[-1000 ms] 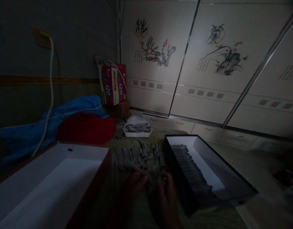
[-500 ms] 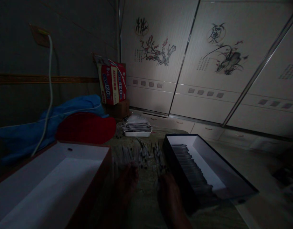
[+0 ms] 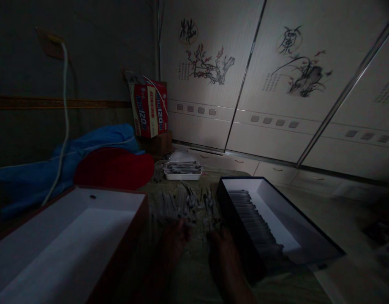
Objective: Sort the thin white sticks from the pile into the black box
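Note:
The scene is dim and both hands are partly blurred. My left hand (image 3: 174, 240) is closed in a pinch at the near edge of a spread of clear pen barrels (image 3: 172, 204). A pale, thin piece like a pen barrel shows at its fingertips. Close to the left wall of the black-sided box, my right hand (image 3: 225, 255) is closed with curled fingers; what it grips is too dark to make out. Dark slim pen parts (image 3: 208, 202) lie just beyond it. Inside the black-sided box (image 3: 287, 217), a long row of pens (image 3: 253, 219) lies side by side.
A red box with a white inside (image 3: 70, 236) stands at left. Behind the loose parts sits a white tray (image 3: 183, 176) full of slim pieces. A red cushion-like thing (image 3: 115, 169), blue cloth (image 3: 99, 141), a white cable (image 3: 65, 105) and a red carton (image 3: 150, 109) are farther back.
My left hand has moved slightly right, towards my right hand, its fingertips now by a pale thin piece. My right hand has hardly moved.

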Demonstrator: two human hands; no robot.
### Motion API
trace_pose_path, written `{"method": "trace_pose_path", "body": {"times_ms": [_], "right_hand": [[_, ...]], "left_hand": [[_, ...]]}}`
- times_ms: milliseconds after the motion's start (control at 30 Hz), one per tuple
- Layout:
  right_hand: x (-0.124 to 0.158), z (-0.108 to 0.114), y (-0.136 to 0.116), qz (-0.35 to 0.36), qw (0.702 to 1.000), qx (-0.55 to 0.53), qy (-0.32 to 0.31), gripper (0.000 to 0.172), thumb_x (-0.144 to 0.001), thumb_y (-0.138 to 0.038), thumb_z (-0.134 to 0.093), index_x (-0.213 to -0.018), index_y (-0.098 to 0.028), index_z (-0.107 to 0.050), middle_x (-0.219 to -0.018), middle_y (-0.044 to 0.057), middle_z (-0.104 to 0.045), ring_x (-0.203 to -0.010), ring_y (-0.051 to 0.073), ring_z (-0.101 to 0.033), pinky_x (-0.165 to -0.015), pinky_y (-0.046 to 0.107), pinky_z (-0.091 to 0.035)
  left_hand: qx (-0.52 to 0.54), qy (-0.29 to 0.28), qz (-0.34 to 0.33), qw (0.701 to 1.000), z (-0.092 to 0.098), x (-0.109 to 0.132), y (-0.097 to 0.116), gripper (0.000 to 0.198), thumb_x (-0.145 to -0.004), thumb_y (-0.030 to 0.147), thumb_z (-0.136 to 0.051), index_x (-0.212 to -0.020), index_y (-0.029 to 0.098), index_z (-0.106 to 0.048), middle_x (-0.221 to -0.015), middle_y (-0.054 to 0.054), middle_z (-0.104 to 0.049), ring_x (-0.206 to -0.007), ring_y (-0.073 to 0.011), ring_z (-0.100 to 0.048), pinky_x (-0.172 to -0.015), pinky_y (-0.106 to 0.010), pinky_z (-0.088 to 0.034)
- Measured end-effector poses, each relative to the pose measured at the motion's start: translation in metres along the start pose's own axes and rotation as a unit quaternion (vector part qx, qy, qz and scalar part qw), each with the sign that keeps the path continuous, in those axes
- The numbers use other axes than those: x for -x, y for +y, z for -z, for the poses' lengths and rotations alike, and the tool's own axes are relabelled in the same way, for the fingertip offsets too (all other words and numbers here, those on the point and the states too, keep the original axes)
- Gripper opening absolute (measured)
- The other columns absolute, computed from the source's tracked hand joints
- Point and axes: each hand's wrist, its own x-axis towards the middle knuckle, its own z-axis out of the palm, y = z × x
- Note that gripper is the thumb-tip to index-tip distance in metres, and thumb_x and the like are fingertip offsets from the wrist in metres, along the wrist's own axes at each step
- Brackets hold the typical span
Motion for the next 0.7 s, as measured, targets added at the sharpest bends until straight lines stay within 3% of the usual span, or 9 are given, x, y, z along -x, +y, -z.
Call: {"method": "trace_pose_path", "body": {"times_ms": [233,467,567,700], "right_hand": [[-0.001,0.002,-0.008,0.030,0.999,0.015,-0.031,0.047,-0.076,0.001,-0.041,-0.107,-0.024,-0.066,-0.103,0.010,-0.063,-0.096,0.023,-0.058,-0.079,0.030,-0.042],[-0.002,-0.003,-0.010,0.021,1.000,0.007,-0.016,0.030,-0.078,-0.003,-0.045,-0.084,-0.022,-0.067,-0.087,0.007,-0.064,-0.082,0.021,-0.059,-0.068,0.028,-0.040],[-0.001,-0.006,-0.008,0.029,0.996,-0.081,0.024,0.020,-0.081,-0.010,-0.046,-0.084,-0.019,-0.064,-0.085,0.007,-0.063,-0.078,0.019,-0.059,-0.068,0.027,-0.041],[0.003,-0.007,-0.010,0.013,0.962,-0.266,0.055,0.016,-0.087,-0.027,-0.046,-0.084,-0.018,-0.059,-0.077,0.003,-0.061,-0.068,0.015,-0.056,-0.061,0.023,-0.043]], "left_hand": [[-0.034,-0.008,-0.011,0.999,0.002,-0.001,-0.002,0.020,-0.058,0.026,-0.078,-0.069,0.015,-0.065,-0.061,0.001,-0.067,-0.054,-0.0119,-0.061,-0.051,-0.023,-0.045],[-0.031,0.018,-0.010,0.999,0.004,-0.002,-0.003,0.019,-0.058,0.024,-0.077,-0.071,0.015,-0.066,-0.065,0.000,-0.068,-0.056,-0.0122,-0.063,-0.053,-0.023,-0.047],[-0.024,0.009,-0.008,1.000,0.006,-0.004,-0.004,0.021,-0.056,0.026,-0.078,-0.070,0.015,-0.066,-0.064,0.001,-0.068,-0.056,-0.0124,-0.063,-0.053,-0.024,-0.047],[-0.060,0.001,-0.015,0.998,0.007,-0.007,-0.006,0.026,-0.051,0.030,-0.080,-0.068,0.016,-0.065,-0.063,-0.001,-0.069,-0.058,-0.0150,-0.064,-0.056,-0.027,-0.049]]}}
